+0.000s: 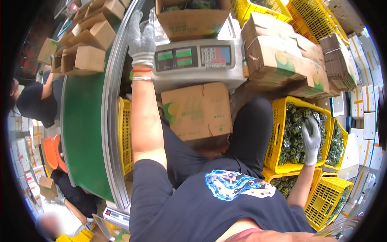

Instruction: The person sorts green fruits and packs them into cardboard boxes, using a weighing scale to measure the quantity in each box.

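My left hand (pixel 142 38), in a grey-white glove, has its fingers spread at the left side of a digital scale (pixel 193 56) with lit green displays. Nothing shows in it. An open cardboard box (pixel 192 25) with dark green packets inside sits on the scale, just right of that hand. My right hand (pixel 311 141), gloved too, is over a yellow crate (pixel 275 139) full of small dark green wrapped packets (pixel 294 121). Its fingertips are near one packet at the top of the pile; whether they grip it is unclear.
A green conveyor (pixel 86 129) with a metal rail runs along the left, open cartons (pixel 86 58) beyond it. Two people work at the far left. Flattened cartons (pixel 282 60) are stacked right of the scale. A closed carton (pixel 197 111) stands between my knees. More yellow crates (pixel 328 197) are lower right.
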Available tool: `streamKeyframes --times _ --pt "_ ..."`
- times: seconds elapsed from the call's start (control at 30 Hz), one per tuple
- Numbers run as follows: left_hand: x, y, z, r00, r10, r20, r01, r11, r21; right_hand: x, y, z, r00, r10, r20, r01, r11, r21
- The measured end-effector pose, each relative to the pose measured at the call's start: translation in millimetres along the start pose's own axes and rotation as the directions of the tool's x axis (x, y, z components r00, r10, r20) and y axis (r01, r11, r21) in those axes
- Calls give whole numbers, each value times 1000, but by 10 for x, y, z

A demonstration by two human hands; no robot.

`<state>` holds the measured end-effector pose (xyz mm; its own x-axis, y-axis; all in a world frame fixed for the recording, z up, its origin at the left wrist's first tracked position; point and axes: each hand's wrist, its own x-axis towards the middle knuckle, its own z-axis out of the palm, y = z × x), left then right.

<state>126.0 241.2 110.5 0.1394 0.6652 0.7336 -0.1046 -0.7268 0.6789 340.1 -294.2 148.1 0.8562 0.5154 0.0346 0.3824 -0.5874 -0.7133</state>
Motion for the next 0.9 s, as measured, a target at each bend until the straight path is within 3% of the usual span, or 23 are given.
streamKeyframes --times 0.03,0.07,0.1,0.13,0.17,0.2,0.23,0.27,0.3,0.33,0.4,0.47,0.5,0.57,0.6,0.63,0.67,0.7,0.8,0.83,0.87,0.9 --pt "18 63 4 997 56 57 -63 988 139 218 -515 137 989 -114 89 108 991 75" --pt "4 82 46 997 -36 66 24 983 182 434 -1028 285 911 -385 146 377 923 79" --pt "-18 29 55 994 -35 100 21 991 131 605 -1504 443 851 -484 202 461 874 151" --pt "-23 -22 67 991 -28 132 18 996 82 838 -1851 586 732 -646 215 658 753 22" --pt "-45 17 73 986 -62 155 65 998 -11 1077 -2172 860 611 -779 141 776 625 83" --pt "-35 16 113 979 -88 184 109 989 -103 1237 -2606 1048 690 -672 270 677 731 88" --pt "11 69 110 969 -107 225 124 990 -66 1739 -2791 1442 445 -866 226 862 483 154" --pt "65 114 111 956 -125 264 136 990 -26 2081 -3358 1847 617 -609 499 709 705 -16" --pt "121 167 114 942 -143 303 145 989 13 2319 -3479 2102 525 -647 552 833 522 -181" --pt "137 147 124 957 12 290 -11 1000 -5 2481 -3536 2357 634 -449 630 746 569 -345" --pt "178 83 172 962 53 269 -28 995 -98 2978 -3340 2880 531 -415 739 815 487 -313" --pt "204 -52 206 970 1 242 44 983 -180 2938 -3509 2871 552 -287 783 800 447 -400" --pt "224 -133 211 969 -35 243 107 952 -287 2892 -3498 2721 527 -282 802 784 526 -330" --pt "233 -225 198 955 -126 270 244 848 -470 2677 -3376 2309 524 -639 563 824 546 -148" --pt "224 -264 206 953 -124 276 259 806 -533 2637 -3207 2222 503 -834 226 857 515 -7" --pt "227 -286 238 953 -118 279 268 759 -594 2660 -3053 2135 566 -823 50 824 566 -2" --pt "241 -297 278 953 -109 282 273 708 -651 2557 -2826 2084 589 -763 -266 808 557 191" --pt "254 -269 306 941 -152 302 313 730 -607 2589 -2572 2095 644 -710 -284 765 592 252" --pt "203 -176 490 859 -376 348 502 753 -426 2754 -2081 2398 561 -819 -117 775 471 421" --pt "249 -212 537 905 -321 280 404 856 -322 2736 -2120 2383 519 -854 -23 787 468 402" --pt "256 -227 557 866 -417 276 488 825 -286 2893 -2043 2539 370 -925 83 908 379 180" --pt "254 -235 557 819 -509 263 568 784 -251 2958 -2037 2592 367 -923 113 910 382 161"
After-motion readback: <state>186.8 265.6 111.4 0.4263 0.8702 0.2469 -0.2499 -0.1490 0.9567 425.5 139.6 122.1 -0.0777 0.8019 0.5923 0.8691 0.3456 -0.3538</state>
